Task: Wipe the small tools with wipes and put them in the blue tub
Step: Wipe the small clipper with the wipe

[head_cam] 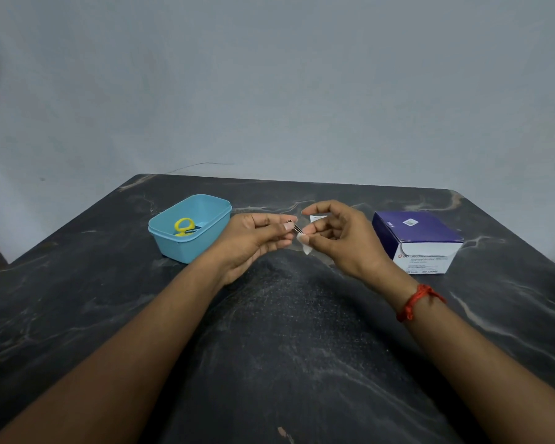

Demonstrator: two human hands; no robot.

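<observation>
My left hand point(257, 239) pinches a thin metal tool, likely tweezers point(298, 228), above the middle of the dark table. Its tip points right into a small white wipe point(305, 244) pinched around it by my right hand point(337, 239). A white wipe wrapper point(318, 218) also sits between my right fingers. The blue tub point(191, 248) stands just left of my left hand, and small yellow-handled scissors point(184, 226) lie inside it.
A purple and white box of wipes point(418, 240) stands on the right of the dark marble table point(285, 331). A plain grey wall rises behind the table's far edge. A red thread is tied round my right wrist point(414, 303).
</observation>
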